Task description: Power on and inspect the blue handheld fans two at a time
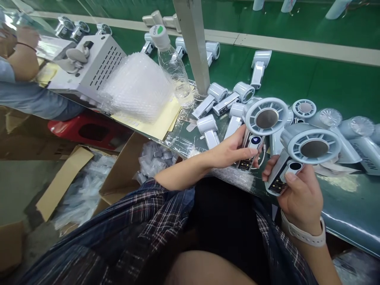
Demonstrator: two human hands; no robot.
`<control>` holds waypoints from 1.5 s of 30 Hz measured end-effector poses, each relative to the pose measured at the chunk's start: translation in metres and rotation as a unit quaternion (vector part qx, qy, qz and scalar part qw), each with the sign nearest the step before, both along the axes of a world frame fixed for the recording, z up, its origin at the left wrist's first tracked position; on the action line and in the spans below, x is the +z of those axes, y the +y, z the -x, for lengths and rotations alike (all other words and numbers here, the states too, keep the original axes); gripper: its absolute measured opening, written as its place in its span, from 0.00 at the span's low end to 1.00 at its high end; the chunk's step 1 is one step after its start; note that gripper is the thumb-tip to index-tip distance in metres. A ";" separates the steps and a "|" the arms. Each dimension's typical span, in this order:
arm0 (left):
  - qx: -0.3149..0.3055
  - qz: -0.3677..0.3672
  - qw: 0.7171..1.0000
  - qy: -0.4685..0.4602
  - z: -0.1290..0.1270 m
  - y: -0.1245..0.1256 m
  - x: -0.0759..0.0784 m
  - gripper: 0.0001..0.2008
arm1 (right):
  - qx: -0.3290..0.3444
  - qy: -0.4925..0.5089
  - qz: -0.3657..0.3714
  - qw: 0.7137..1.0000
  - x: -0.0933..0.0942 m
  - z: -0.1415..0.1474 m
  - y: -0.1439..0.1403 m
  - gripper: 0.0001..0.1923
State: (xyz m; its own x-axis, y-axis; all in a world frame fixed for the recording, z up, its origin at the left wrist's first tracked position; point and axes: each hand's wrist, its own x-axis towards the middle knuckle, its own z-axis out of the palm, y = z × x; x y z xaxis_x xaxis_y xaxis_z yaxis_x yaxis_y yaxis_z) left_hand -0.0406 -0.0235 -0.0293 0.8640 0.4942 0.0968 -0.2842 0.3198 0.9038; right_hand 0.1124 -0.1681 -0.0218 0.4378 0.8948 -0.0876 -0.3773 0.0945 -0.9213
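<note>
Gripping one handheld fan (261,130) left hand (230,152), another fan (299,152) right hand (299,196).

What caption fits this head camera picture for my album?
Left hand and right hand each hold a handheld fan above a green table.

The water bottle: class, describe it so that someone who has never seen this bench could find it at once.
Start at the grey post rising from the green belt. Just left of its foot stands the water bottle, beside a heap of bubble wrap. It is the only clear, see-through container there, topped by a white cap with a green spot, while the things around it are pale blue handheld fans.
</note>
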 end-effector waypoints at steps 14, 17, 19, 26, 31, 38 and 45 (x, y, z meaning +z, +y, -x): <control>-0.002 -0.006 1.000 0.018 0.002 -0.003 0.001 0.34 | -0.004 -0.010 -0.010 1.000 -0.001 -0.001 0.002 0.16; 0.017 -0.005 0.999 0.048 0.000 -0.001 -0.002 0.34 | -0.004 -0.011 -0.018 1.000 -0.004 -0.002 0.003 0.14; 0.030 0.017 0.999 0.043 -0.002 0.000 -0.002 0.31 | -0.005 -0.004 -0.019 1.000 -0.007 -0.004 0.003 0.13; -0.004 0.072 0.997 0.009 -0.002 -0.002 0.000 0.34 | -0.015 0.015 0.007 1.000 -0.012 -0.008 0.003 0.13; 0.013 0.045 0.998 0.029 -0.002 0.000 -0.005 0.30 | -0.017 0.027 0.003 0.999 -0.007 -0.007 0.003 0.12; 0.049 0.009 0.993 0.107 0.001 -0.001 0.000 0.43 | -0.019 0.065 0.012 0.998 -0.010 -0.009 0.005 0.25; 0.023 0.051 0.997 0.048 -0.002 -0.011 0.000 0.31 | -0.038 0.088 0.037 0.995 0.000 0.000 0.007 0.24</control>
